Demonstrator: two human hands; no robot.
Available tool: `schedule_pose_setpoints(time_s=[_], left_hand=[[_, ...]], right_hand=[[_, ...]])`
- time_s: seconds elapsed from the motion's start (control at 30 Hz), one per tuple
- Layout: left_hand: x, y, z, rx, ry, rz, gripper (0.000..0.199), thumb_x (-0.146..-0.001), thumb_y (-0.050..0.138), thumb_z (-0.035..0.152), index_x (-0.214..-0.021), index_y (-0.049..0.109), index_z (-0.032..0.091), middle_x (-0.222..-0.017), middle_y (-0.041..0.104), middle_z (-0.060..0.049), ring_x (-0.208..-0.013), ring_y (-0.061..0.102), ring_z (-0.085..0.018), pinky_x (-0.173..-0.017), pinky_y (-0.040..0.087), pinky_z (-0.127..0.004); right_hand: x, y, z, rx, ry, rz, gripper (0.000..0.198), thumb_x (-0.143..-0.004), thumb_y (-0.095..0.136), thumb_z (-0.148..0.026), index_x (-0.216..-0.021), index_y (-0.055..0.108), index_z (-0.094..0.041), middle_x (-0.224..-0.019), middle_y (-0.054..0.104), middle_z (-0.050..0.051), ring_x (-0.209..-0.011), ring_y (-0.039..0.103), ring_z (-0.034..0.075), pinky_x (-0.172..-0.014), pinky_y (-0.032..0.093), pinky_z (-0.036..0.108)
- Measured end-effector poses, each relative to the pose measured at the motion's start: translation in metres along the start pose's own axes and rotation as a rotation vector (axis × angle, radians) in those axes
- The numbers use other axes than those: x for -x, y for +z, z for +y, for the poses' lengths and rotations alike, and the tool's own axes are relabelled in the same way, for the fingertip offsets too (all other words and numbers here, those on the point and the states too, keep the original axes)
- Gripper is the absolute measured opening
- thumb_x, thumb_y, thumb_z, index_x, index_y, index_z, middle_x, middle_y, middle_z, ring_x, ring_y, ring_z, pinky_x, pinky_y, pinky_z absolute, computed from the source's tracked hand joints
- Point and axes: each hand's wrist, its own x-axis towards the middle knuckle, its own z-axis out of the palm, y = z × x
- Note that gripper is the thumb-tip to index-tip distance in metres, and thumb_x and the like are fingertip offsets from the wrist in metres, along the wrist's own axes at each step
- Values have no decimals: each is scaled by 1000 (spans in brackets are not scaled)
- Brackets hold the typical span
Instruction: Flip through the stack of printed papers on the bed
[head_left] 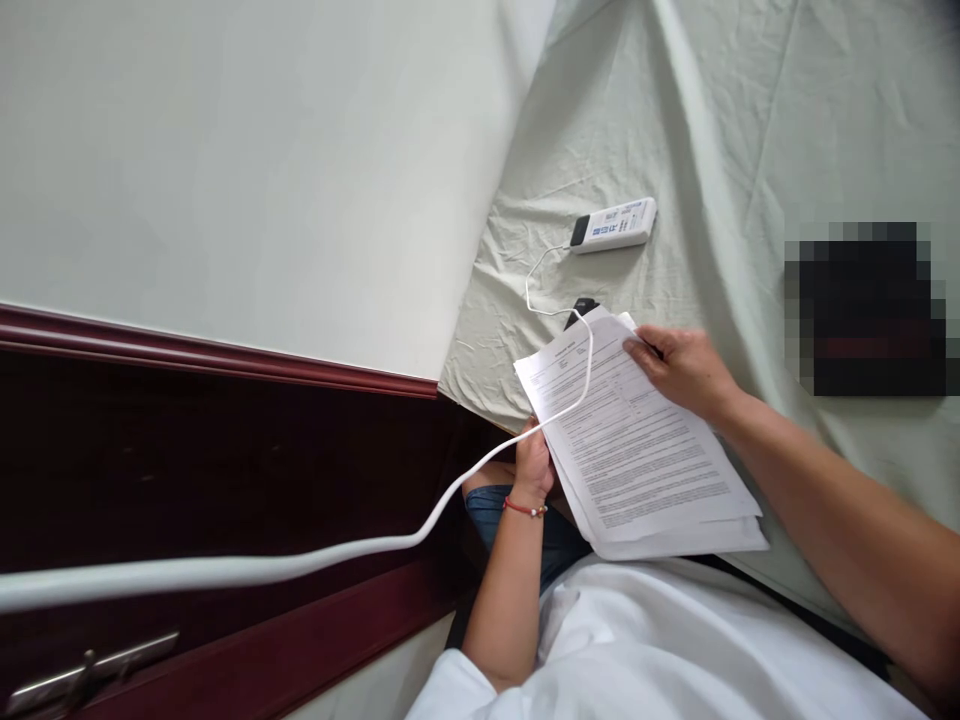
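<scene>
A stack of printed paper sheets [637,450] lies tilted in front of my white shirt, its top sheet covered in small text. My left hand [534,462], with a red beaded bracelet at the wrist, grips the stack's left edge; some of its fingers are hidden beneath. My right hand [679,365] pinches the upper right edge between thumb and fingers. Across the top sheet runs a white cable [589,360], in front of the paper. A small black object [581,307] shows partly behind the stack's top edge.
On the pale green cloth [720,260] lies a white power bank [619,225] with the cable plugged in. A blurred-out dark object [874,320] sits at right. A white wall [247,170] with dark red trim [225,350] stands at left.
</scene>
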Motion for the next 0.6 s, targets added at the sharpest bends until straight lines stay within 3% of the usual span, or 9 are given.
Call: schedule_pose_setpoints(time_s=[0.1, 0.2, 0.3, 0.4, 0.53, 0.6], left_hand=[[-1, 2, -2, 18, -18, 26, 20, -73, 90, 28, -75, 72, 18, -77, 75, -1, -88, 77, -21, -99, 60, -41], [-4, 2, -4, 49, -30, 59, 19, -76, 87, 31, -76, 72, 20, -78, 76, -1, -96, 78, -23, -104, 60, -42], [-3, 5, -3, 125, -79, 51, 32, -83, 84, 51, -84, 75, 21, -93, 82, -7, -119, 77, -29, -111, 58, -45], [-1, 7, 0, 223, -130, -57, 56, -84, 75, 75, -99, 79, 21, -116, 83, -13, -137, 69, -36, -115, 56, -50], [2, 2, -3, 91, -86, -40, 51, -68, 99, 51, -103, 78, 21, -110, 84, -9, -130, 74, -36, -118, 53, -50], [2, -4, -4, 24, -66, -18, 50, -65, 102, 42, -102, 78, 20, -106, 84, -8, -124, 76, -34, -119, 52, -50]], right_hand=[[-1, -1, -2, 34, 22, -25, 40, -98, 56, -33, -65, 34, -25, -58, 44, -1, -59, 42, 17, -64, 31, 33], [-1, -1, -3, 63, 48, -78, 41, -99, 55, -34, -66, 34, -25, -60, 47, 0, -60, 44, 17, -64, 31, 33], [-1, 2, -3, 120, 84, -127, 38, -100, 54, -35, -67, 38, -25, -63, 52, 1, -63, 47, 19, -64, 32, 33], [-1, 8, 0, 188, 120, -133, 32, -100, 52, -35, -70, 47, -25, -68, 58, 4, -66, 52, 21, -65, 33, 34], [-2, 17, 10, 253, 131, -160, 29, -101, 51, -35, -77, 63, -25, -75, 66, 8, -72, 61, 25, -66, 36, 36], [-2, 22, 16, 247, 125, -110, 24, -101, 52, -35, -89, 70, -25, -82, 71, 9, -78, 65, 28, -69, 42, 37]])
